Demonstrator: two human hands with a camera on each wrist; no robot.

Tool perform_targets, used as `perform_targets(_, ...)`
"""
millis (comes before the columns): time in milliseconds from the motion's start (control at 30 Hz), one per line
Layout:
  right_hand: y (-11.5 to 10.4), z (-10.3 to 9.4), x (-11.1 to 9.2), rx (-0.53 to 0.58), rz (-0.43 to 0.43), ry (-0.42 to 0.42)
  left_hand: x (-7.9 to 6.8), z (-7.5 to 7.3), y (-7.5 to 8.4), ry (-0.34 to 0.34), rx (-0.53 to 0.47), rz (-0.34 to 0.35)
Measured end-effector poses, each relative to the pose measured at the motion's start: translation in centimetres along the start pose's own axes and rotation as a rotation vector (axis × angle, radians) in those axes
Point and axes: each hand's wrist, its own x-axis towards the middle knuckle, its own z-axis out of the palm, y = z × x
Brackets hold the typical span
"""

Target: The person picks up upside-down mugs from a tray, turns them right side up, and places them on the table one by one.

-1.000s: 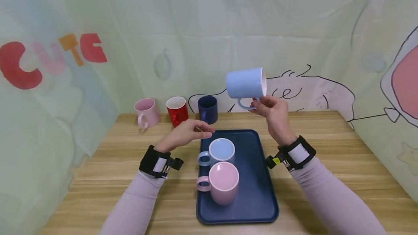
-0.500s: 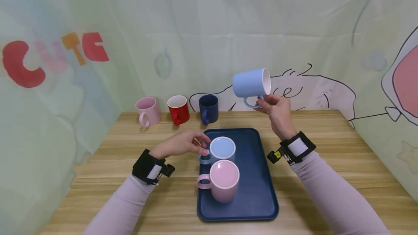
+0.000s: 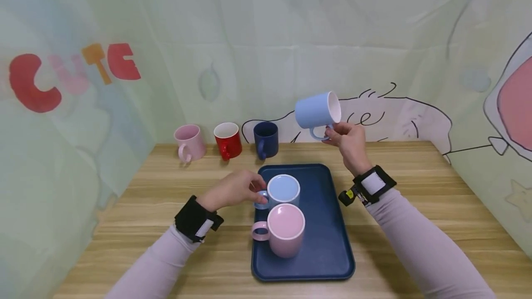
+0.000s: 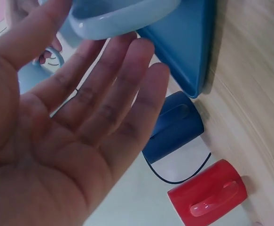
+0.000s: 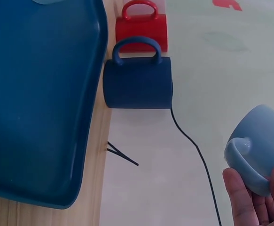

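My right hand pinches the handle of a light blue mug, held in the air on its side with its white inside facing right. In the right wrist view, that mug shows at the right edge. My left hand reaches to the handle of another light blue mug on the dark blue tray. Its fingers look nearly straight in the left wrist view, the thumb on the handle's other side. Nearer on the tray is a pink mug. Both tray mugs appear upside down, handles pointing left.
Along the table's back edge stand a pink mug, a red mug and a navy mug, all upright. A printed cloth hangs behind the wooden table.
My left hand has come down from near the navy mug to the handle of the light blue tray mug. The raised mug has shifted slightly right and tipped, its mouth turning more toward the camera.
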Motion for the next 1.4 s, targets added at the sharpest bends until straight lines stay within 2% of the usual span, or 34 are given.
perform_targets(200,0.5,0.1,0.3,-0.030,0.062,0.013,-0.1,0.6,0.1,0.046,0.072,0.005)
perform_targets(633,1.8,0.3,1.4,-0.095,0.162,0.009,-0.5,1.2,0.2,0.154,0.185,0.071)
perform_targets(900,3.1,1.3,1.8,-0.256,0.190,-0.038,-0.4,1.4,0.1,0.167,0.182,0.057)
perform_targets(1167,4.4,1.8,1.8,-0.424,0.231,-0.022,-0.2,1.6,0.2,0.166,0.180,0.049)
perform_targets(1400,4.9,2.3,1.9,-0.539,0.174,-0.008,-0.2,1.7,0.3,0.169,0.162,0.035)
